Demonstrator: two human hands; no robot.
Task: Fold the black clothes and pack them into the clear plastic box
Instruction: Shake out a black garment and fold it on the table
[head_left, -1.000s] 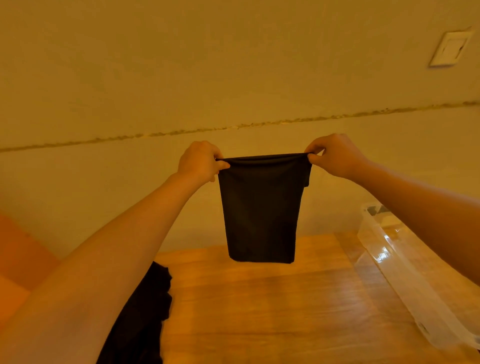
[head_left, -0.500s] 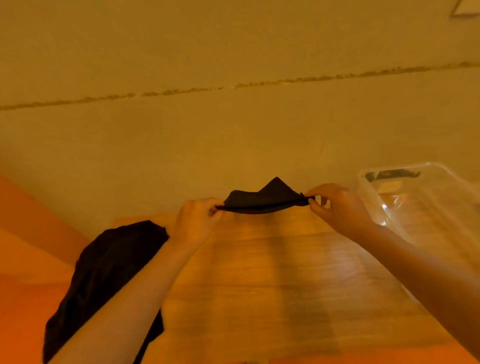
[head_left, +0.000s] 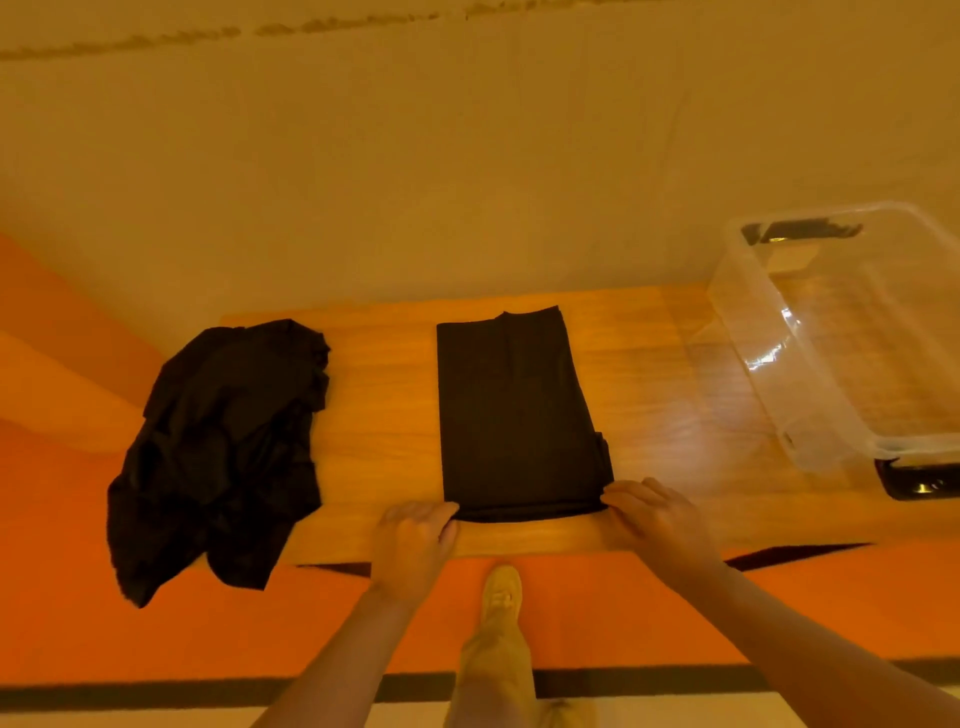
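A black garment (head_left: 514, 415), folded into a long rectangle, lies flat in the middle of the low wooden table (head_left: 384, 415). My left hand (head_left: 415, 540) pinches its near left corner at the table's front edge. My right hand (head_left: 649, 519) pinches the near right corner. A crumpled heap of black clothes (head_left: 223, 447) lies at the table's left end and hangs over the edge. The clear plastic box (head_left: 831, 332) stands on the right end of the table, with no clothes in it.
The table stands against a plain wall. Orange floor lies around it, with a dark stripe near me. My foot in a tan shoe (head_left: 501, 592) stands just in front of the table. A black clip (head_left: 919, 480) shows on the box's near side.
The garment hung in the air from both hands a second ago; both hands have brought it down and laid it flat on the table. The view has tilted downward.
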